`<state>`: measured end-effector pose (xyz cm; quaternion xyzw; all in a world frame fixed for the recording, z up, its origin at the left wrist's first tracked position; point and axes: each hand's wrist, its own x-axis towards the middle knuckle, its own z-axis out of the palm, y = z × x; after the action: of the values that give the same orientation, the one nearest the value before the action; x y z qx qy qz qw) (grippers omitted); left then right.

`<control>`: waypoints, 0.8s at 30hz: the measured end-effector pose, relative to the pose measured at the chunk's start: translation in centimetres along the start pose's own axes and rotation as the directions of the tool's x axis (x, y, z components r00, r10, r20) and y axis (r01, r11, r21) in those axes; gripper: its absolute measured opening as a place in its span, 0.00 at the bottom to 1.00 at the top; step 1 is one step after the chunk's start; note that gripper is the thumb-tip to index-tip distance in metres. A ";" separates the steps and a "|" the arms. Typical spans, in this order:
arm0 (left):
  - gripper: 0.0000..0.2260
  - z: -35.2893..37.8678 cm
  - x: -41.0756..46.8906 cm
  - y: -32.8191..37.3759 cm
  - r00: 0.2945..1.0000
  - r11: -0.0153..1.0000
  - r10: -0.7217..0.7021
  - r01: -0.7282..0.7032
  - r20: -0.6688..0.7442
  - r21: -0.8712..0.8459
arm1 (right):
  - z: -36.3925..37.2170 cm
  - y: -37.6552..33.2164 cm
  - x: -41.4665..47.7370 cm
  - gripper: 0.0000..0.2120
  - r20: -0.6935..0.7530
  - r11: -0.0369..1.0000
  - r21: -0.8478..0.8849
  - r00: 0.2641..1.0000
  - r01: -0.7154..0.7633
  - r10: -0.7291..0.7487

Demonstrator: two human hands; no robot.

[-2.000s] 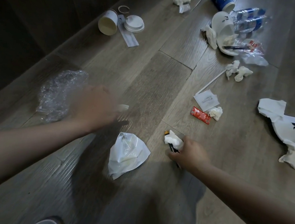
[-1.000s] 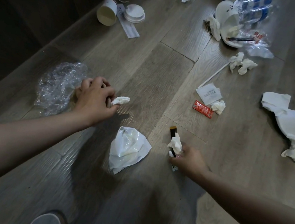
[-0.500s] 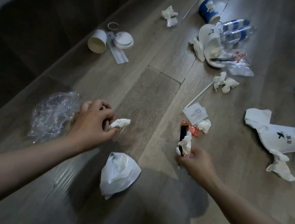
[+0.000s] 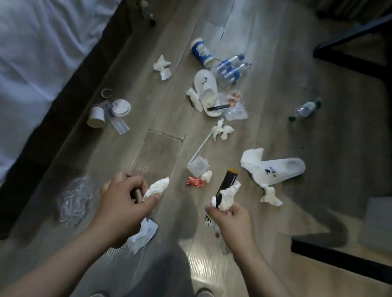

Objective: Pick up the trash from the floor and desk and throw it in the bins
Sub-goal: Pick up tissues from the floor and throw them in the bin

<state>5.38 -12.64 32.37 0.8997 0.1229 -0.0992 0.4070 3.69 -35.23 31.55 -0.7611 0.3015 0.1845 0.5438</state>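
Left hand (image 4: 122, 203) closed around a crumpled white tissue (image 4: 158, 187), right hand (image 4: 229, 218) gripping a second white tissue wad (image 4: 228, 196) with a black wrapper (image 4: 227, 184), both held above the littered wooden floor (image 4: 160, 149), red sachet (image 4: 195, 181) lying between them

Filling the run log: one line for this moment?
left hand: holds crumpled white tissue | right hand: holds black wrapper plus white tissue wad | red sachet: on floor

No legible text. White slipper (image 4: 276, 172), right of centre: small dark logo, unreadable. Blue cup (image 4: 201, 52), upper centre: print too blurred.
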 end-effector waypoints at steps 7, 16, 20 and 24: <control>0.11 -10.0 -7.1 22.6 0.983 0.982 0.184 -0.184 0.005 0.051 | -13.6 -15.1 -15.3 0.08 -0.132 0.991 0.113 0.990 0.069 -0.054; 0.11 -16.5 -18.4 39.4 0.903 0.908 0.419 -0.419 0.098 -0.018 | -24.6 -22.6 -34.8 0.07 -0.323 0.974 0.179 0.943 0.142 -0.079; 0.11 -18.2 -22.4 41.8 0.784 0.808 0.589 -0.577 0.195 -0.118 | -25.6 -22.1 -42.7 0.11 -0.525 0.971 0.195 0.851 0.141 -0.018; 0.12 -18.6 -26.6 43.0 0.624 0.699 0.711 -0.676 0.323 -0.233 | -23.8 -19.6 -50.5 0.08 -0.651 0.940 0.325 0.745 0.104 0.142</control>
<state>-5.49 -29.74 82.32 0.8193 -0.3123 -0.1057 0.4690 -22.37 -40.08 84.41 -0.6675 0.5105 -0.1485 0.5214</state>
